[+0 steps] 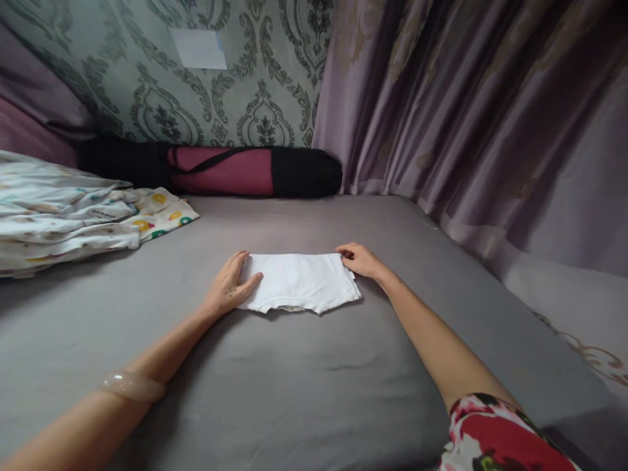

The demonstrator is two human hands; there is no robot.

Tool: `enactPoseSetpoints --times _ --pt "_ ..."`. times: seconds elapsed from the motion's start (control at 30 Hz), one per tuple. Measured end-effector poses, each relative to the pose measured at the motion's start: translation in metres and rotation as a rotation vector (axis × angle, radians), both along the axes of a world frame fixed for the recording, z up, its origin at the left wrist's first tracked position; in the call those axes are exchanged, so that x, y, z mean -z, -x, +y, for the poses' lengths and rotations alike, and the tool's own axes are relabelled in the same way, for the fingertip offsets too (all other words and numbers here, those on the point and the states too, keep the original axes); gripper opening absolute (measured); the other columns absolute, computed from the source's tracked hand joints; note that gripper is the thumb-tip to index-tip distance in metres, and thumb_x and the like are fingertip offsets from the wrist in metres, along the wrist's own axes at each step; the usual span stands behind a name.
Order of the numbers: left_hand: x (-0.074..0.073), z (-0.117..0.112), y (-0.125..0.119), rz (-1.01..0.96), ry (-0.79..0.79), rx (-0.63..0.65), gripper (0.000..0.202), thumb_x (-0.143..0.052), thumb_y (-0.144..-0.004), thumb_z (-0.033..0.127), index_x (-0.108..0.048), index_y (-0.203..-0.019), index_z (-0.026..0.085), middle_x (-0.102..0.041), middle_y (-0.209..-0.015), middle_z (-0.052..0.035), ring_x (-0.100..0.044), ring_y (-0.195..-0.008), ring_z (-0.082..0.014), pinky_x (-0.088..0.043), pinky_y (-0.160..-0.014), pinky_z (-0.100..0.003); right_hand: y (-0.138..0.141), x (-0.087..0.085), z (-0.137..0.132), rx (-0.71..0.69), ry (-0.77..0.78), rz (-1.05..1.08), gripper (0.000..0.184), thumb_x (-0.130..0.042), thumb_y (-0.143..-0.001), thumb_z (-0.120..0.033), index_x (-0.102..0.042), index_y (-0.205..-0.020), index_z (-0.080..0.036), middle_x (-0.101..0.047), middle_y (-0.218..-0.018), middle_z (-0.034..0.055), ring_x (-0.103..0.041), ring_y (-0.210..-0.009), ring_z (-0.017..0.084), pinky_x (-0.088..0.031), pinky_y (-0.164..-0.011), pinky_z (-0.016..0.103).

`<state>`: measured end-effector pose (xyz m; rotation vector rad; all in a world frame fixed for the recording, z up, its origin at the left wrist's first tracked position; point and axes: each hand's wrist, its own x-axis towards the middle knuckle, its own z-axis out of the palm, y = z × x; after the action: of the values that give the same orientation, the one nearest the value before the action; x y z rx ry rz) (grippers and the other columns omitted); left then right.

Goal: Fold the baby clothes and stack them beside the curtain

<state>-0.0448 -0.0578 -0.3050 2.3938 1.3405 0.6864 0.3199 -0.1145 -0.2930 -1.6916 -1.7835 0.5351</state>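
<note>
One red floral fabric sleeve is nearest, then a pale, glossy bangle. Beyond, on a grey sheet, lies a folded white cloth garment: the left hand, thumb spread wide, rests on its left edge; the right hand pinches its far right corner. Farthest, a maroon-and-black cylindrical bag.

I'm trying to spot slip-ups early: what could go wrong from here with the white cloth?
The layers of the white cloth might slide further out of line, as their edges already look uneven on the right side. A tug by the right hand, at the far right corner, could also wrinkle or skew it, since the left hand rests on the opposite side.
</note>
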Motion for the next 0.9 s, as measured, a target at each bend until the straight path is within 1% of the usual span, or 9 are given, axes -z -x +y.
enactPoseSetpoints --times 0.1,0.23,0.3,0.43,0.57,0.73,0.9 --pt "-0.001 0.0 0.0 -0.029 0.003 0.003 0.061 -0.047 -0.085 0.055 -0.042 -0.132 0.016 -0.047 -0.14 -0.0165 -0.044 -0.13 -0.03 -0.035 -0.109 -0.047 -0.004 0.001 0.002 -0.031 0.011 0.056 0.029 -0.059 -0.072 -0.017 -0.07 -0.099 -0.016 -0.067 -0.096 0.006 -0.059 -0.075 0.013 -0.049 -0.07 0.026" --pt "-0.002 -0.001 0.001 -0.051 0.003 -0.006 0.06 -0.049 -0.085 0.054 -0.042 -0.133 0.019 -0.049 -0.137 -0.0143 -0.046 -0.127 -0.0296 -0.037 -0.107 -0.047 -0.008 0.005 0.005 -0.056 0.003 0.105 0.02 -0.056 -0.077 -0.025 -0.068 -0.09 -0.017 -0.066 -0.085 0.003 -0.058 -0.071 0.013 -0.048 -0.069 0.027" --pt "-0.003 -0.002 0.001 -0.044 0.005 -0.011 0.06 -0.049 -0.084 0.054 -0.042 -0.133 0.019 -0.048 -0.137 -0.0138 -0.046 -0.127 -0.0293 -0.037 -0.108 -0.046 -0.009 0.006 0.005 -0.07 -0.033 0.066 0.018 -0.053 -0.081 -0.026 -0.067 -0.088 -0.017 -0.066 -0.085 0.0028 -0.059 -0.075 0.015 -0.048 -0.072 0.028" --pt "-0.006 -0.003 0.0 -0.031 0.003 0.008 0.056 -0.048 -0.087 0.053 -0.044 -0.133 0.021 -0.046 -0.139 -0.0129 -0.045 -0.128 -0.0286 -0.036 -0.109 -0.045 -0.008 0.004 0.003 -0.119 -0.108 -0.106 0.02 -0.047 -0.087 -0.021 -0.066 -0.093 -0.018 -0.065 -0.091 0.0045 -0.059 -0.084 0.016 -0.046 -0.079 0.029" --pt "-0.006 -0.003 0.001 -0.02 0.013 0.023 0.049 -0.047 -0.088 0.052 -0.05 -0.127 0.022 -0.044 -0.139 -0.013 -0.047 -0.127 -0.0287 -0.04 -0.105 -0.045 -0.008 0.002 0.0 -0.138 -0.141 -0.214 0.023 -0.043 -0.09 -0.018 -0.065 -0.096 -0.018 -0.062 -0.092 0.0055 -0.058 -0.088 0.016 -0.045 -0.082 0.029" --pt "-0.005 -0.003 0.002 -0.015 0.032 0.016 0.048 -0.047 -0.087 0.053 -0.054 -0.123 0.021 -0.043 -0.139 -0.0133 -0.048 -0.125 -0.029 -0.046 -0.099 -0.042 -0.011 0.009 0.0 -0.1 -0.187 -0.193 0.022 -0.045 -0.09 -0.018 -0.067 -0.092 -0.017 -0.061 -0.092 0.0063 -0.058 -0.09 0.017 -0.045 -0.085 0.031" --pt "0.0 -0.001 0.001 -0.019 0.033 0.003 0.05 -0.047 -0.086 0.054 -0.054 -0.123 0.021 -0.043 -0.14 -0.0125 -0.046 -0.127 -0.0282 -0.046 -0.1 -0.04 -0.011 0.013 0.004 -0.022 -0.16 -0.146 0.019 -0.049 -0.085 -0.015 -0.068 -0.087 -0.017 -0.062 -0.089 0.0049 -0.058 -0.082 0.015 -0.047 -0.079 0.028"
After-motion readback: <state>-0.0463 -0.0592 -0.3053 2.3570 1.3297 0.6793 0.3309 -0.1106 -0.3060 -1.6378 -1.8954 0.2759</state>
